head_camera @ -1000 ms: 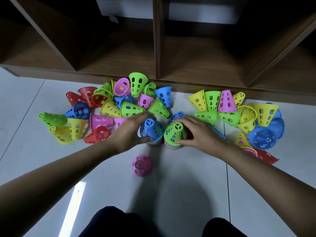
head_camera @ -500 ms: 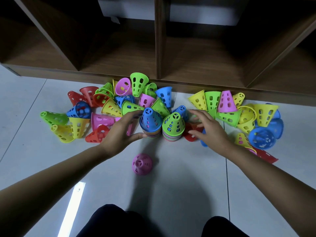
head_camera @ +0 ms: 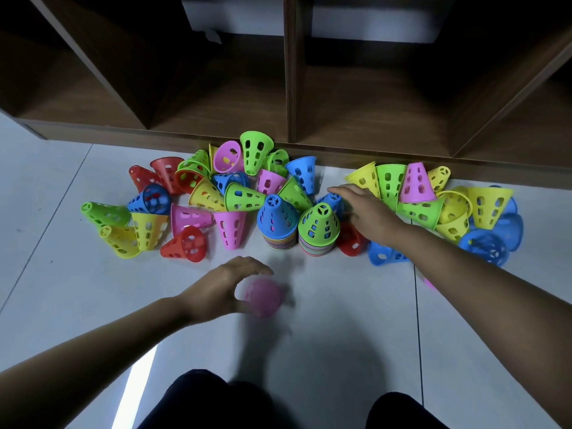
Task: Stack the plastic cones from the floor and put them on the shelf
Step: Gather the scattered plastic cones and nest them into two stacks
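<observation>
Left fingers arch wide over the lone pink cone, thumb on its near-left side. Blur hides whether any finger touches it; I record no firm hold. The left hand hovers low over the pale floor, near of both stacks.

Right fingers lie straight and loosely spread, holding nothing. They point left toward a small blue cone just beyond the green-topped stack. The right hand sits between that stack and the right heap.

Judgement: the step in hand is collecting singles for the stacks.
- Pinch the pink cone by its rim, not its crown, so it drops wide end down.
- Set it squarely on the blue-topped stack, which is just to the far side of it.
- Bring the right fingers in from the far side; a sideways sweep risks toppling the green-topped stack.

The left heap lies untouched. No cones are visible in the shelf beyond.
</observation>
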